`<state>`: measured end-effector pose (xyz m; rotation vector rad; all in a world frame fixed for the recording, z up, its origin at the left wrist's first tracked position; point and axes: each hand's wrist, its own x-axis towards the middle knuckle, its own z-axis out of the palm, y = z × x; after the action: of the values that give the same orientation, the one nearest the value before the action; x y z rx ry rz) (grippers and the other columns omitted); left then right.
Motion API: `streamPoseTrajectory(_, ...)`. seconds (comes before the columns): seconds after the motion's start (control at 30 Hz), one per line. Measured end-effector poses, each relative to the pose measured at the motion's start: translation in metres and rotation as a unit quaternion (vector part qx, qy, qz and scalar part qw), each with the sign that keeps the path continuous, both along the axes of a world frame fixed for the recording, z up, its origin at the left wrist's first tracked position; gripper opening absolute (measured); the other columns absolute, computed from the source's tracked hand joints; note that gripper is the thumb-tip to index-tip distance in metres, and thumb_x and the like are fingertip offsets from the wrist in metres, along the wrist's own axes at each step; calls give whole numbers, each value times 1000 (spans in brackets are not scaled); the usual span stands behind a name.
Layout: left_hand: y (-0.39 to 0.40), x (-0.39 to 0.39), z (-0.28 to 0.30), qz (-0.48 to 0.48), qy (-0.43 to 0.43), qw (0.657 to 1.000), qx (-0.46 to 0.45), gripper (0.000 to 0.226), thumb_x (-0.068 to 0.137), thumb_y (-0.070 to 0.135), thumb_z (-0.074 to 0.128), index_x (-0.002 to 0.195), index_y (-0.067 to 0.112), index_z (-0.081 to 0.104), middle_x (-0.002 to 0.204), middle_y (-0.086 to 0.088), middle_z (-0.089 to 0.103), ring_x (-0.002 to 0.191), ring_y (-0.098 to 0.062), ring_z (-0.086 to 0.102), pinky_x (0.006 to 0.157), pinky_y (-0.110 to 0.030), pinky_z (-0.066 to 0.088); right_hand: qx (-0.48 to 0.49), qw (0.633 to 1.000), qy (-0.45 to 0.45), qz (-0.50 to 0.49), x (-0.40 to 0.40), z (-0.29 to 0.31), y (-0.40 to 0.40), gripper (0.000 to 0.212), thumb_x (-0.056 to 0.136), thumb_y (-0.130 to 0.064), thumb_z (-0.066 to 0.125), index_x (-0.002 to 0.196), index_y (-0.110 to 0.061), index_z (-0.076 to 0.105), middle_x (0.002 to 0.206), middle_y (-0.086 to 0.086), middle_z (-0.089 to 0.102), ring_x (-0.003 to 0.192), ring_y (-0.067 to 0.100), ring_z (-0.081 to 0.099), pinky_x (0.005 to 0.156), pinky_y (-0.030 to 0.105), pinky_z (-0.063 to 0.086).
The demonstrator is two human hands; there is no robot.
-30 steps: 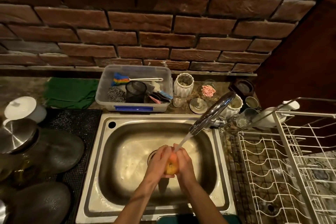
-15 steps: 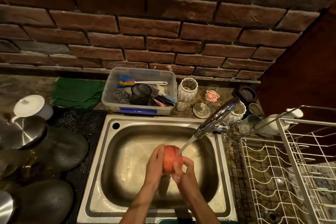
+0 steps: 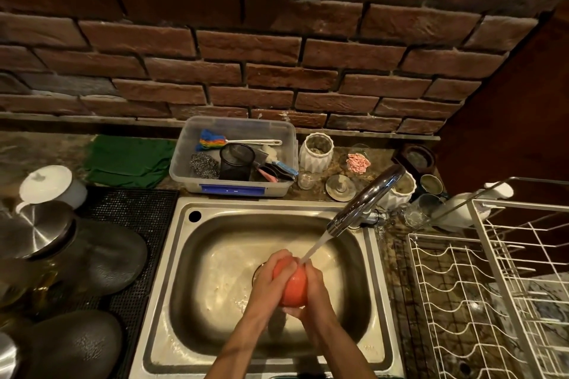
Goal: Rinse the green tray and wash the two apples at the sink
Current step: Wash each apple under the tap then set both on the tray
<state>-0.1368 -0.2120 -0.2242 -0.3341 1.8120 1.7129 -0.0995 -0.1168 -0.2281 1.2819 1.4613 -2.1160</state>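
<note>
A red apple (image 3: 294, 286) sits between both my hands over the middle of the steel sink (image 3: 215, 224). My left hand (image 3: 271, 275) wraps its left side, my right hand (image 3: 314, 289) cups its right side and bottom. Water runs from the chrome faucet (image 3: 366, 197) onto the top of the apple. A thin strip of the green tray (image 3: 289, 376) shows at the bottom edge, in front of the sink. The second apple is not in view.
A clear plastic bin (image 3: 234, 188) with brushes and scrubbers stands behind the sink. A white wire dish rack (image 3: 492, 286) is on the right. Pot lids and dark plates (image 3: 104, 255) lie on a black mat at the left. Jars and cups stand near the faucet base.
My hands have turned the apple under the stream: mostly covered a second ago, its red side now shows. The view has shifted slightly.
</note>
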Motion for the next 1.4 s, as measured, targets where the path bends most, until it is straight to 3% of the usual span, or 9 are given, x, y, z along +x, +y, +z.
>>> streamPoseTrajectory(0.2,1,9,4,46,-13,998,34,31,88,36,67,118,42,60,129,5,53,115,-18,58,64,-17,58,-11,994,-44,102,-8,11,11,37,97,-57,42,122,-30,47,117,13,59,99,34,67,79,56,61)
streamPoseTrajectory(0.43,2,8,-5,95,-23,995,33,25,93,34,62,115,22,65,128,-10,61,112,-27,64,96,-50,56,106,976,66,180,6,2,9,41,100,-52,34,132,-27,36,132,7,49,107,19,63,84,40,62)
streamPoseTrajectory(0.6,-3,4,-2,78,-174,978,90,41,86,44,70,120,22,61,123,-8,59,108,-35,64,80,-61,58,226,936,100,250,21,-2,11,65,101,-46,42,155,-30,11,151,3,29,128,18,48,80,10,53)
streamPoseTrajectory(0.73,-4,1,1,72,-225,967,95,44,84,47,70,119,21,59,121,-13,60,103,-39,66,75,-63,58,232,927,111,271,28,-1,15,79,98,-48,47,157,-29,-2,155,-1,23,135,19,42,95,17,47)
streamPoseTrajectory(0.9,0,-2,0,104,-187,972,96,40,90,39,67,123,18,60,127,-14,55,110,-38,62,77,-60,59,234,935,144,225,27,-2,8,61,99,-43,48,151,-35,16,148,-3,30,128,14,46,95,19,54)
streamPoseTrajectory(0.97,1,-2,0,116,-154,977,92,35,92,38,65,120,17,63,125,-13,59,110,-36,63,78,-56,61,224,948,140,175,20,-4,2,51,100,-42,48,145,-37,24,144,-3,38,124,13,50,86,11,53)
streamPoseTrajectory(1.13,5,4,-1,109,-40,993,34,23,94,37,61,109,23,70,121,-10,66,108,-27,67,90,-52,58,129,984,111,43,2,-8,-7,22,100,-46,45,118,-36,51,120,0,61,105,15,66,84,27,56)
streamPoseTrajectory(1.27,6,8,-3,65,18,998,-5,33,96,33,59,128,32,62,132,4,59,119,-17,59,105,-43,51,59,996,57,-31,-8,-5,1,35,102,-35,45,119,-10,62,111,21,69,103,36,68,92,54,55)
streamPoseTrajectory(1.4,4,13,-9,12,64,998,-13,42,92,34,65,133,38,57,134,13,55,120,-9,57,99,-27,51,-161,985,10,-67,-6,6,15,48,101,-46,41,123,-8,60,109,26,72,94,39,71,69,46,59)
